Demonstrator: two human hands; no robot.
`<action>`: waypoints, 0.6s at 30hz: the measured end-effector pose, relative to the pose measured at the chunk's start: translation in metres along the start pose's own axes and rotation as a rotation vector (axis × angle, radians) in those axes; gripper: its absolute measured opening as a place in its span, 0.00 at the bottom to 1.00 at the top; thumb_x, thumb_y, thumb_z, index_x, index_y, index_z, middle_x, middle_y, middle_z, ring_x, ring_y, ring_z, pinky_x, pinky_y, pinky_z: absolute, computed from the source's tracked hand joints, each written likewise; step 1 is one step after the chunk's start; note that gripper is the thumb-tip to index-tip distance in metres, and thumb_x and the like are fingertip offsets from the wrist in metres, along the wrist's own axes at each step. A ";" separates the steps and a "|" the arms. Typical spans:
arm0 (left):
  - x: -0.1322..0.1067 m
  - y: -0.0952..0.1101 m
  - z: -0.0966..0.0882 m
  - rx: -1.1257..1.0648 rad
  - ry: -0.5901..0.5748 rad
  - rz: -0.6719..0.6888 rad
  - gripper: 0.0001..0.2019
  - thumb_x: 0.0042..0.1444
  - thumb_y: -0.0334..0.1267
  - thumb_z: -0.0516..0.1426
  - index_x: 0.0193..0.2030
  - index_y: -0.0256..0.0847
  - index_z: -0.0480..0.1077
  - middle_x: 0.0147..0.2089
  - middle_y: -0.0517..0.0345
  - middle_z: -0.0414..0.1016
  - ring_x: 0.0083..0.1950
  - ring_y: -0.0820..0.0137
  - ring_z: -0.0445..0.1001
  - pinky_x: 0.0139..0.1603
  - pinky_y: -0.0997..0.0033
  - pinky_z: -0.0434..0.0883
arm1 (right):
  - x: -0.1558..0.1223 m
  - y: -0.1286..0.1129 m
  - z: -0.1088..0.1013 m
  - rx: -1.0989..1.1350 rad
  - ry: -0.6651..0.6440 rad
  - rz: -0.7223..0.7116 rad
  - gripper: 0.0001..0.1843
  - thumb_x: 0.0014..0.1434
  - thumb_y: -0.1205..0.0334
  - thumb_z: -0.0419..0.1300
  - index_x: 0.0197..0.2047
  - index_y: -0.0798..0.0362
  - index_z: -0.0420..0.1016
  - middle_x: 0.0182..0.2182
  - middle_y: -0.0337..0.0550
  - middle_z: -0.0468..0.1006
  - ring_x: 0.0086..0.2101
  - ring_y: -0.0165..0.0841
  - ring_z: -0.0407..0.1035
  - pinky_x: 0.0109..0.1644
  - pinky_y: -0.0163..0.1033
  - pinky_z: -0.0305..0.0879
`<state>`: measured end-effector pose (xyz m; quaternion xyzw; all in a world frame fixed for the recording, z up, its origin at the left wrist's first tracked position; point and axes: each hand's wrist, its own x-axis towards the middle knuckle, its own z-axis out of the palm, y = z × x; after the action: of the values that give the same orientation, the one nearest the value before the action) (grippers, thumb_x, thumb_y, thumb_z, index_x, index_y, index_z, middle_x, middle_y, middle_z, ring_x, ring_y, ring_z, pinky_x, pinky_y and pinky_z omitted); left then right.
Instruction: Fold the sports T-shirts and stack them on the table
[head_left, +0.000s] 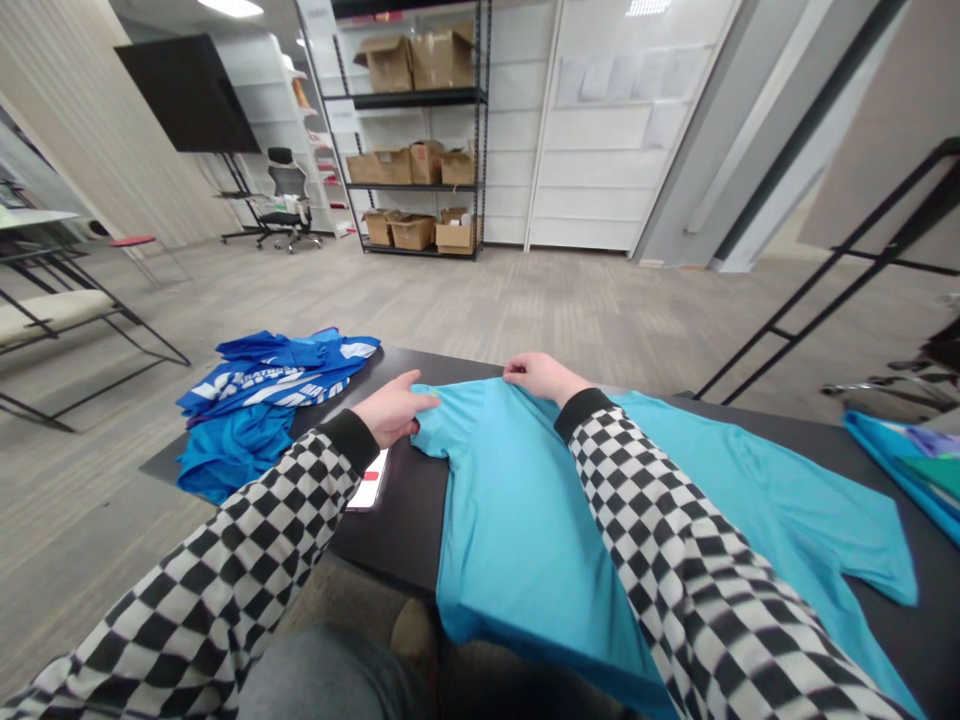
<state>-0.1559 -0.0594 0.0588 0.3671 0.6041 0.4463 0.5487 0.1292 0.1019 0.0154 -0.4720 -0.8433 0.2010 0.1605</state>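
Two hands on turquoise shirt (pixel 517 530) | left hand (pixel 391 412): fingers (pixel 420 400) pressed together | right hand (pixel 544 378): fingers (pixel 516 370) pinching shirt edge | blue shirts (pixel 270 400) beside on surface (pixel 397 540)

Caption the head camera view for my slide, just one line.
Head-camera view: left hand on a turquoise shirt spread on a black table, right hand pinching its top edge, blue garments heaped beyond.

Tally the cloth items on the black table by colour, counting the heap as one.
Turquoise shirt: 1
Royal-blue heap with white print: 1
Multicoloured cloth with turquoise edge: 1
Total: 3
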 end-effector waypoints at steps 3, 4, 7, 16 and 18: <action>0.001 -0.003 0.000 0.141 -0.019 0.028 0.66 0.48 0.24 0.70 0.89 0.43 0.40 0.37 0.61 0.78 0.27 0.70 0.75 0.30 0.72 0.72 | 0.001 0.000 0.002 -0.045 0.007 -0.005 0.09 0.68 0.57 0.65 0.42 0.48 0.87 0.42 0.44 0.88 0.41 0.39 0.77 0.47 0.40 0.68; 0.001 -0.004 -0.001 0.217 -0.014 0.044 0.66 0.47 0.23 0.68 0.90 0.42 0.39 0.34 0.64 0.75 0.25 0.70 0.73 0.29 0.72 0.70 | 0.002 0.000 0.002 -0.062 0.007 -0.008 0.09 0.69 0.57 0.65 0.42 0.48 0.87 0.43 0.44 0.88 0.41 0.39 0.77 0.47 0.40 0.68; 0.004 -0.008 -0.007 0.510 0.048 0.128 0.66 0.42 0.21 0.66 0.89 0.41 0.46 0.34 0.60 0.79 0.27 0.66 0.75 0.31 0.70 0.70 | 0.002 -0.002 0.003 -0.102 0.010 -0.009 0.09 0.69 0.57 0.65 0.42 0.48 0.88 0.43 0.45 0.88 0.41 0.39 0.77 0.46 0.40 0.67; -0.001 -0.002 -0.022 1.130 0.134 0.286 0.47 0.52 0.33 0.68 0.81 0.35 0.64 0.75 0.26 0.67 0.67 0.40 0.80 0.68 0.53 0.73 | -0.002 -0.010 0.004 -0.153 0.019 0.004 0.10 0.70 0.57 0.64 0.44 0.48 0.87 0.45 0.45 0.88 0.41 0.38 0.77 0.45 0.39 0.66; -0.008 -0.001 -0.013 1.307 0.168 0.368 0.38 0.63 0.41 0.63 0.79 0.35 0.65 0.75 0.28 0.66 0.67 0.42 0.80 0.70 0.50 0.73 | -0.003 -0.010 0.004 -0.161 0.018 0.005 0.10 0.70 0.57 0.64 0.44 0.48 0.87 0.46 0.45 0.87 0.41 0.37 0.77 0.45 0.39 0.66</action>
<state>-0.1673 -0.0694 0.0603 0.6839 0.7177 0.1029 0.0811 0.1213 0.0941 0.0171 -0.4874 -0.8540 0.1286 0.1290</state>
